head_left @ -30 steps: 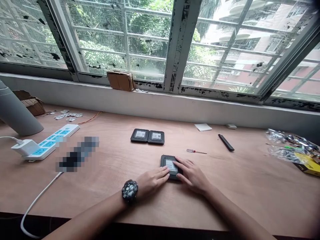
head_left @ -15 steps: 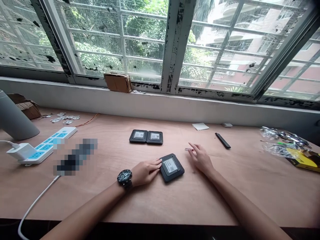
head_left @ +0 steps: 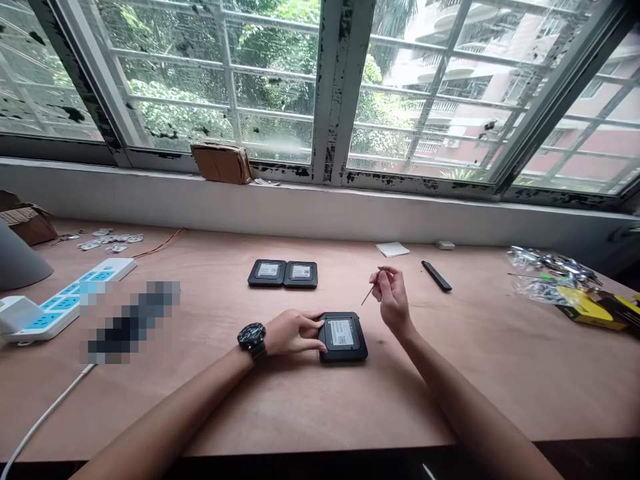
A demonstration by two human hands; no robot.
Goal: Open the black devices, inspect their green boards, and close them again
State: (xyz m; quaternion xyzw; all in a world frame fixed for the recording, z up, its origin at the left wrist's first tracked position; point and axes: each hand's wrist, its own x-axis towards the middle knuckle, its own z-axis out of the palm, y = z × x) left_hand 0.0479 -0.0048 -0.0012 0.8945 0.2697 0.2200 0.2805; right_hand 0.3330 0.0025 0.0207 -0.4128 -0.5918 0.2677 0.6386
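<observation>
A black flat device with a white label (head_left: pixel 343 337) lies on the wooden table (head_left: pixel 300 413) in front of me. My left hand (head_left: pixel 295 331), with a black watch on its wrist, grips the device's left edge with thumb and fingers. My right hand (head_left: pixel 391 297) is raised just above and to the right of the device, pinching a small screwdriver (head_left: pixel 369 293) whose thin shaft points down to the left. Two more black devices (head_left: pixel 283 273) lie side by side further back.
A blue and white power strip (head_left: pixel 70 298) with a white plug and cable lies at the left. A black bar (head_left: pixel 436 275), a white pad (head_left: pixel 393 249), clear bags and a yellow box (head_left: pixel 590 305) sit at the right. A cardboard packet (head_left: pixel 221 163) rests on the window sill.
My right hand left the device, reached to the screwdriver on the table and lifted it. The device was turned and straightened while my left hand moved to grip its left edge.
</observation>
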